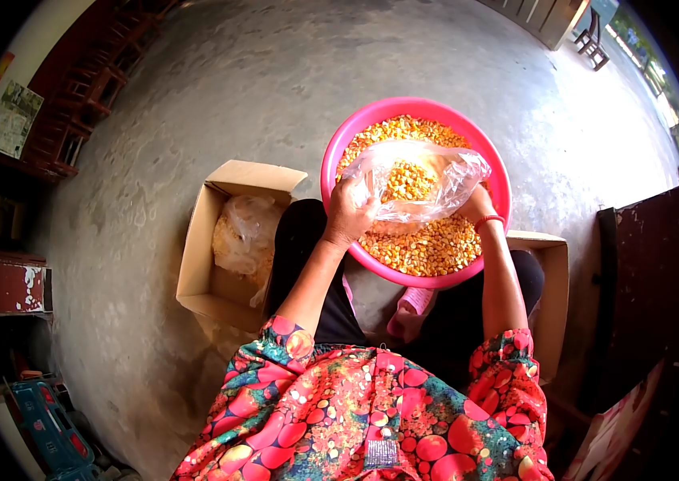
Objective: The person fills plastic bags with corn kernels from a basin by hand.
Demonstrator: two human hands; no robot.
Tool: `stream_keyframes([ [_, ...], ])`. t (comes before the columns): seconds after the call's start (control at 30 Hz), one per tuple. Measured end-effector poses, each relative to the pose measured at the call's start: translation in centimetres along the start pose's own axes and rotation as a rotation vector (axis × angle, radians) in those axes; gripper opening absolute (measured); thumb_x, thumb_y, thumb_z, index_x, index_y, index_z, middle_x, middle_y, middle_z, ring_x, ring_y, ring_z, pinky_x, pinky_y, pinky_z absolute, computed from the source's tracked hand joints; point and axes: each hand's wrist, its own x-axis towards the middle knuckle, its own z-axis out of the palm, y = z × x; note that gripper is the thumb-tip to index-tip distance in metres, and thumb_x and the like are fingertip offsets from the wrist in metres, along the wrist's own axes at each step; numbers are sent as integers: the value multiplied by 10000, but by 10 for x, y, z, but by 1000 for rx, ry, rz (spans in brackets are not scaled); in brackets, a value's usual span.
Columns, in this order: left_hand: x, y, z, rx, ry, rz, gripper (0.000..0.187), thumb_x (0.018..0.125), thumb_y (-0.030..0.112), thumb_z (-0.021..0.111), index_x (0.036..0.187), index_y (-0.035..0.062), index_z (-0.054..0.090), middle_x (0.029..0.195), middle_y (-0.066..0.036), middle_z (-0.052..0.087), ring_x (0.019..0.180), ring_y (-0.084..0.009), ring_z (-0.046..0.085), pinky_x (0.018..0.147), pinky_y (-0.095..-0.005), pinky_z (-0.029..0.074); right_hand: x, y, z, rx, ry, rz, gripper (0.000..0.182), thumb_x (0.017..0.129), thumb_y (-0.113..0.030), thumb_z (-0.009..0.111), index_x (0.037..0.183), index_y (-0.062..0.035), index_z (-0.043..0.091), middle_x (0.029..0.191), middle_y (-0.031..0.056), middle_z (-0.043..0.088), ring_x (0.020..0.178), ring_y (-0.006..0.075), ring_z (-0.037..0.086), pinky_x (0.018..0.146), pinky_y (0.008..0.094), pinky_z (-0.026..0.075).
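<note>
A clear plastic bag (468,170) with corn kernels (410,181) inside is stretched between my hands, its mouth wide. Its left side is gripped by my left hand (350,212), fingers closed on the film. My right hand (477,205), with a red band at the wrist, has the bag's right side; its fingers are partly hidden behind the film. Below the bag is a pink basin (334,172) holding many loose yellow corn kernels (423,250). The basin sits in front of my knees.
An open cardboard box (192,268) with a filled plastic bag (243,232) stands left of my legs. Another cardboard box (552,297) is at the right. Dark furniture (644,280) stands far right, wooden chairs (87,96) line the left wall, and concrete floor (259,88) lies ahead.
</note>
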Motion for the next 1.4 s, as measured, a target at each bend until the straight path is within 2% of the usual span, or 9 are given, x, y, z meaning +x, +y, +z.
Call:
stream_keyframes([
  [0.13,0,-1,0,-52,-4,-3,478,660,-42,498,1136,-22,533,1146,-172,562,1143,-269,499,990,-339,359,-11,-33,-8,135,41,-10,276,779,-98,600,1047,-51,552,1018,115,557,952,244,520,878,357,413],
  [0.33,3,4,-1,13,34,87,497,641,-39,530,1138,-50,518,1067,-224,586,1044,-318,559,916,-352,428,-21,-58,-37,273,-49,-5,329,817,-137,546,1131,-40,545,1148,186,554,1093,305,507,937,367,403],
  [0.47,2,8,-1,-57,-21,-3,508,653,-63,481,1157,-21,525,1158,-173,554,1154,-267,489,998,-337,348,-18,-48,-38,381,-23,-172,280,829,-121,546,1084,-4,556,1090,158,596,1037,299,538,912,345,413],
  [0.53,2,6,0,-49,-19,-8,510,653,-66,479,1158,-19,525,1161,-172,553,1155,-265,488,999,-336,348,-20,-61,-48,707,128,-3,255,847,-134,542,1066,-4,564,906,115,638,819,230,597,723,305,477],
  [0.57,1,2,0,-38,-21,-14,508,654,-68,477,1158,-19,525,1162,-172,553,1155,-263,488,999,-334,348,-22,-66,-65,853,-47,354,206,862,-152,539,1014,-19,578,689,29,570,547,110,509,465,246,395],
  [0.67,1,2,-1,-40,-28,-16,507,656,-72,473,1157,-18,525,1165,-171,552,1155,-259,488,1000,-332,349,-24,-64,-77,1217,-10,408,155,877,-179,531,929,-42,579,582,-23,455,416,43,350,369,210,240],
  [1.1,6,14,-2,-36,-50,-5,507,672,-70,491,1175,-15,516,1177,-174,546,1165,-267,481,1003,-345,350,-23,-67,-89,1545,259,465,123,888,-123,494,953,-52,570,683,-16,515,498,56,446,406,178,320],
  [1.2,9,13,0,45,38,146,370,746,-23,515,1116,-33,535,1058,-223,590,1030,-334,564,884,-363,446,-21,-57,-80,1521,238,466,122,895,-119,489,951,-44,567,696,-17,511,491,51,426,408,171,304],
  [1.4,5,10,-2,-48,-35,34,518,666,-49,504,1183,-21,510,1170,-183,552,1154,-273,492,992,-343,361,-18,-52,-86,1741,428,318,136,922,-154,483,934,-46,564,616,-42,419,458,27,315,384,172,235],
])
